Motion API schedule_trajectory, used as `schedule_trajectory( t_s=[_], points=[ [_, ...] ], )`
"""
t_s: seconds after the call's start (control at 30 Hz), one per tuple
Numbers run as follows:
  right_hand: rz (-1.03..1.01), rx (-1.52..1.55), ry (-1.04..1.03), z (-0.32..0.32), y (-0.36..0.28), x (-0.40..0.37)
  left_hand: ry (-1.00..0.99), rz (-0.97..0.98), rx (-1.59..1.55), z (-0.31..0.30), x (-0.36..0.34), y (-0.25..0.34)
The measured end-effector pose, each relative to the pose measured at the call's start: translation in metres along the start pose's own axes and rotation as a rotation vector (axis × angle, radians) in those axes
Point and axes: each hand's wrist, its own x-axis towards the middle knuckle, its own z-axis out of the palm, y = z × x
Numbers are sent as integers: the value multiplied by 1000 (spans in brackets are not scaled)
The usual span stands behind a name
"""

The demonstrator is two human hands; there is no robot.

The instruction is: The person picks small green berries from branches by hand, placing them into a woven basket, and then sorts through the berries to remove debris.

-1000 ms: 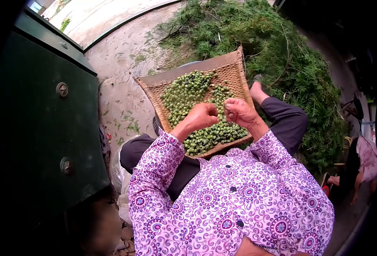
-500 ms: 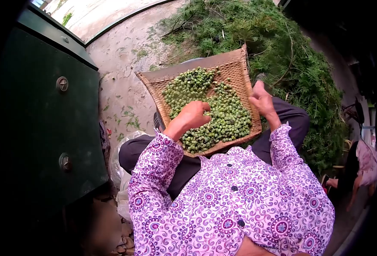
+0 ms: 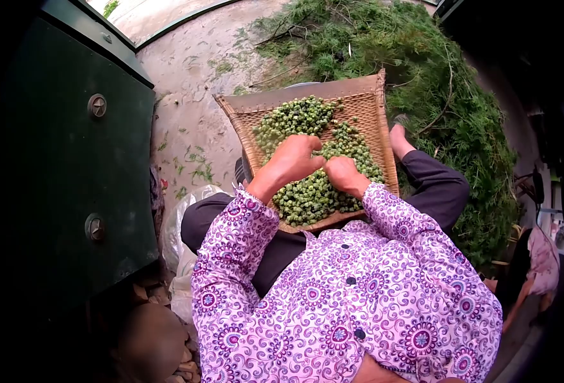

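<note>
head view: green cones (image 3: 307, 201) already cover much of a woven tray (image 3: 388, 150), branches (image 3: 480, 159) heaped beyond; left hand (image 3: 293, 158) and right hand (image 3: 346, 175) curled, contents indiscernible.

Beneath the hands (image 3: 320, 165), the basket (image 3: 378, 127) is rough, matt woven wicker. The dark green door (image 3: 71, 159) left of them looks smooth, with dull metal studs (image 3: 95, 228); the patterned shirt (image 3: 352, 300) is matt cloth.

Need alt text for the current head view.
Left hand and right hand come close together, fingers curled, over small round green pods heaped in a woven tray. The wearer sits in a purple-patterned shirt; leafy green branches lie beyond and to the right, a dark green panel at left.
</note>
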Motion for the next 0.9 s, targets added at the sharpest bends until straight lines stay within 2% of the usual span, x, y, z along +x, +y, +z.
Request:
schedule_trajectory(
  t_s=[0.13, 0.2, 0.23, 0.33, 0.37, 0.43, 0.47, 0.7, 0.8, 0.9],
  points=[
    [-50, -39, -51, -5, 6, -8, -11, 16, 22, 0, 0, 1],
    [64, 241, -4, -9, 14, -16, -1, 22, 14, 1, 0, 0],
    [14, 413, 81, -10, 26, -19, -3, 23, 12, 3, -1, 0],
    [106, 743, 52, -20, 55, -37, -20, 9, 25, 4, -1, -1],
    [112, 742, 59, -21, 57, -40, -23, 16, 28, 4, -1, 0],
    [396, 1155, -129, -27, 60, -47, -69, 8, 65, 6, 1, -1],
    [411, 1259, -143, -30, 59, -48, -69, 14, 62, 8, 2, -2],
    [398, 1182, -170, -25, 49, -35, -40, 25, 47, 4, 2, -2],
    [277, 923, 26, -22, 42, -25, -19, 34, 24, 2, 1, -3],
    [272, 879, -57, -20, 41, -18, -16, 13, 43, 0, 1, -2]
  ],
)
